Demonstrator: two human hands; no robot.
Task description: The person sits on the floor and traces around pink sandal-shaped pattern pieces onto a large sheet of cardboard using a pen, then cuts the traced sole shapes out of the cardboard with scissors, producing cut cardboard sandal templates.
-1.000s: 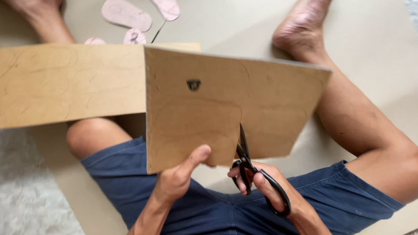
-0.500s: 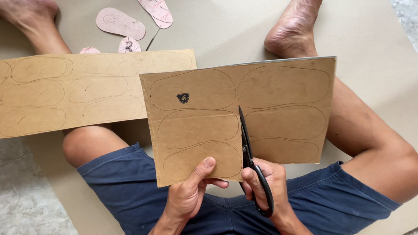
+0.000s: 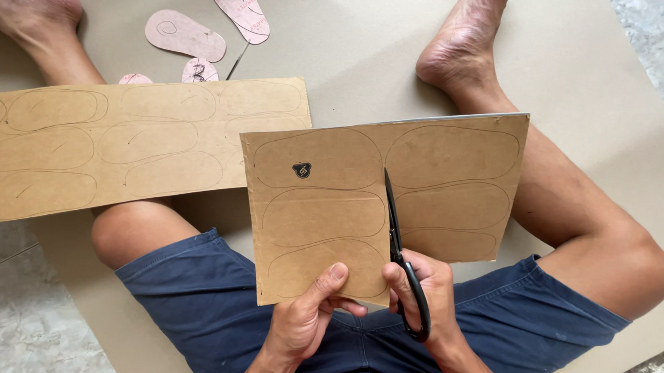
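Scissors (image 3: 397,244) advanced up tan cardboard sheet (image 3: 318,210).

The long cardboard sheet (image 3: 114,146) runs off the left edge. The cut piece (image 3: 326,210) hides the scissors' (image 3: 402,267) lower blade and most left-hand fingers (image 3: 330,279).

Floor is covered by a large tan sheet (image 3: 355,62), laid flat across most of the view. Pale marbled stone tiles (image 3: 648,13) are seen past its right edge, and again at lower left (image 3: 26,336), where a thin grout line is visible. Lighting is soft and even, daylight-like, with faint shadows. No walls, furniture or windows are framed.
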